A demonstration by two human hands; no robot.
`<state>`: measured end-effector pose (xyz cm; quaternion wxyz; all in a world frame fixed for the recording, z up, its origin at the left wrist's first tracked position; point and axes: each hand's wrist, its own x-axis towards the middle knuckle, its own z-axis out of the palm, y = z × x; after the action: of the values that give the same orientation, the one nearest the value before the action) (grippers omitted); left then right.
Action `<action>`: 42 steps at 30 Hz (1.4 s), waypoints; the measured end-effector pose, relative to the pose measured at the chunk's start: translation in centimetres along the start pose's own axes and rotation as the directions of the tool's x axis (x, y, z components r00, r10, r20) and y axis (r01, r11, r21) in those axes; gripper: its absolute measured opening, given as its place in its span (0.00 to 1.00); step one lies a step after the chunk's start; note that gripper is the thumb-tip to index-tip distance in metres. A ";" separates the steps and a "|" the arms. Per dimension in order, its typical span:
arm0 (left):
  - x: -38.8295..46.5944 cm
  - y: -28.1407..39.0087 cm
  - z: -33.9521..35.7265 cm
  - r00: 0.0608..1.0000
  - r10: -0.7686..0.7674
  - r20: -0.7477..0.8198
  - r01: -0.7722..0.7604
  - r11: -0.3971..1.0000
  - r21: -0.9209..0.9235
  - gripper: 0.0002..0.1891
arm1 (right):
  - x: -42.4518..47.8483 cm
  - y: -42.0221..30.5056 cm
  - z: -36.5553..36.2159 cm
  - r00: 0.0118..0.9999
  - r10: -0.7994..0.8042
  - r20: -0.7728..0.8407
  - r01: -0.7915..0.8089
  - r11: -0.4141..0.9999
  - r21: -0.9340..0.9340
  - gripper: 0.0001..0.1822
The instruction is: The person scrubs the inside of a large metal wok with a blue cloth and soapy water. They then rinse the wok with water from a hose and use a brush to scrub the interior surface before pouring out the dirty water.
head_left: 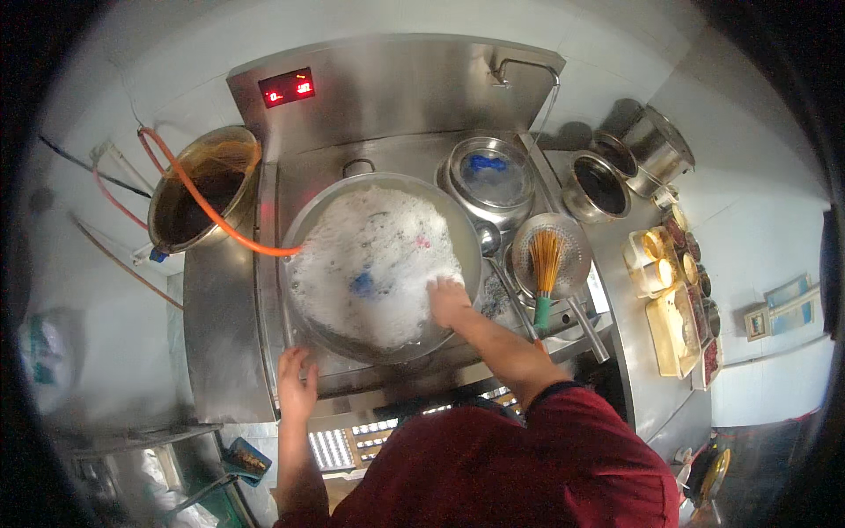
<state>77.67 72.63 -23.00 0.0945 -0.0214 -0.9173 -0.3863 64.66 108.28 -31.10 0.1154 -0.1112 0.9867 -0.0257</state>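
A large round metal wok full of white suds sits on the steel stove before me. My right hand dips into the foam at the wok's right side; its fingertips are hidden, so I cannot tell whether it holds anything. My left hand is near the stove's front edge, left of and below the wok, with fingers apart and nothing in it. A blue thing and a small pink thing show blurred in the foam. An orange hose reaches the wok's left rim.
A large metal pot stands at the left. Right of the wok are a lidded pot, a ladle, and a perforated strainer bearing a bamboo brush. Farther right stand steel pots and food containers.
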 end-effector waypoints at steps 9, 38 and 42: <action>-6.4 -0.1 1.7 0.989 -0.128 0.070 0.129 0.992 -0.012 0.12 | 2.4 1.0 0.5 0.946 -0.017 0.323 0.032 0.999 -0.039 0.13; -10.1 5.8 9.9 0.969 -0.002 0.248 -0.005 1.000 0.029 0.19 | 7.1 -3.0 7.4 0.833 -0.111 0.542 0.046 0.990 0.133 0.21; -11.6 4.9 8.2 0.967 -0.127 0.220 0.127 0.992 0.015 0.18 | 8.5 -3.3 9.7 0.797 -0.104 0.594 0.024 0.990 0.141 0.19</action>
<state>88.36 82.30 -27.35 -0.0328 -0.0053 -0.9217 -0.3866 59.57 102.88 -42.17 0.4275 -0.1396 0.8915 -0.0553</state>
